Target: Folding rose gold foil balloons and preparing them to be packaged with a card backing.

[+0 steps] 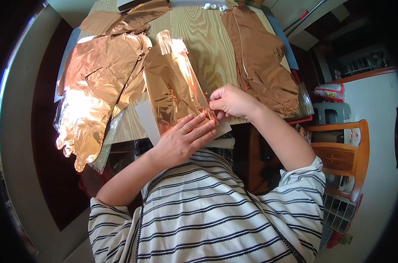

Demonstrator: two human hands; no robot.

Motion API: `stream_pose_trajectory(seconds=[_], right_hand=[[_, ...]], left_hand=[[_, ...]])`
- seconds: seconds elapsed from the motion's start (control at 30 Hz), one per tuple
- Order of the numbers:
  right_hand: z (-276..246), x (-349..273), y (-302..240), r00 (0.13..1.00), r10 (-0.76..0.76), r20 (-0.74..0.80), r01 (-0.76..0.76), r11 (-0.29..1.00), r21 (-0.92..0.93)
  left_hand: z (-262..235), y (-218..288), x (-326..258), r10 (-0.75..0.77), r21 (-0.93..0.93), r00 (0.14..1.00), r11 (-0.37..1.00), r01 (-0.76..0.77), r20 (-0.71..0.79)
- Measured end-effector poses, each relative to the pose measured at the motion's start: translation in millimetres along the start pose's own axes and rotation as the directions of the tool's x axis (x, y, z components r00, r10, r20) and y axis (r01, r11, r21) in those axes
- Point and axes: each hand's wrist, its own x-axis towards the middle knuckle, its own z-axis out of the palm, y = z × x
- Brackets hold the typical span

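Observation:
A shiny rose-gold foil balloon point(166, 79), flat and folded into a long strip, lies before me on the table. My left hand point(185, 136) rests on its near end, fingers stretched out and pressed flat. At the strip's right edge, my right hand point(229, 101) is closed in a pinch on the foil; its fingertips are partly hidden. Beneath the near end, a white sheet point(147, 117) sticks out on both sides. Left of the strip lies a larger pile of flat foil balloons point(104, 65), some hanging over the table's front edge.
More flat copper-coloured balloons point(262, 57) lie along the right side of the wood-grain table point(203, 33), with another foil piece point(120, 22) at the far left. Small white items point(214, 6) sit at the back. A wooden chair point(339, 153) stands to the right.

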Motion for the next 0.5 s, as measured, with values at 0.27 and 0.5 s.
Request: stream_pose_trajectory(seconds=[0.27,0.5], right_hand=[[-2,19,11,0.935,-0.313,-0.167,0.242,0.907,-0.344],[0,18,5,0.901,-0.382,-0.205,0.276,0.87,-0.408]], left_hand=[[0,1,3,0.016,0.029,1.0,0.999,-0.016,0.006],[-11,-1,13,0.033,0.042,0.998,0.998,-0.036,0.054]])
